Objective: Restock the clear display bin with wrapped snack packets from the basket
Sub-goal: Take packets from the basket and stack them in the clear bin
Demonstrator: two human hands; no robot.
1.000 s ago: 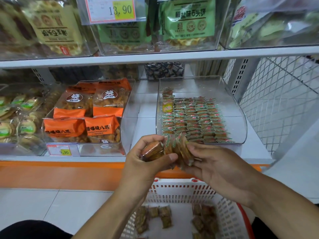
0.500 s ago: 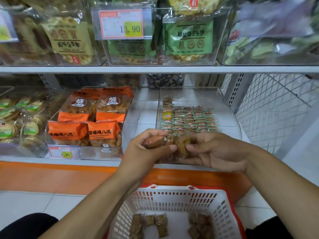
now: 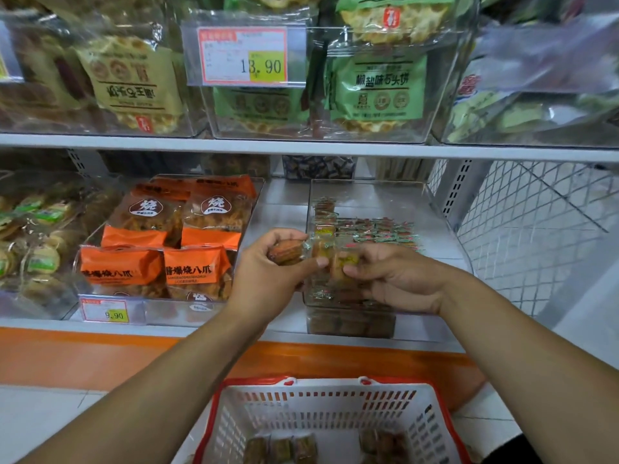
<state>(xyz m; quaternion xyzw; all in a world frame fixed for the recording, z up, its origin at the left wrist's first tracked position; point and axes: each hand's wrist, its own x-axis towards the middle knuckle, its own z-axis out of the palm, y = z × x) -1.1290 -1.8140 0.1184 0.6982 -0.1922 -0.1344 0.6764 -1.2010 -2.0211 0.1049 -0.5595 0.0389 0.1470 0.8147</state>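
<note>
Right now, in the head view, your left hand (image 3: 268,276) curls round a bunch of small brown snack packets (image 3: 287,252) in shiny clear wrap, and your right hand (image 3: 398,279) pinches the same bunch from the right. You hold them at the near left corner of the clear display bin (image 3: 445,229), which holds rows of green-and-red packets. More brown packets lie in the white basket (image 3: 335,406) below.

Upper price tag (image 3: 243,56) on far clear bin: 13.90. Lower-left price tag (image 3: 105,311): 9.90. Green pack (image 3: 378,85): 椒盐味石头饼. Orange pack (image 3: 121,266) w/ 烧八爪.
</note>
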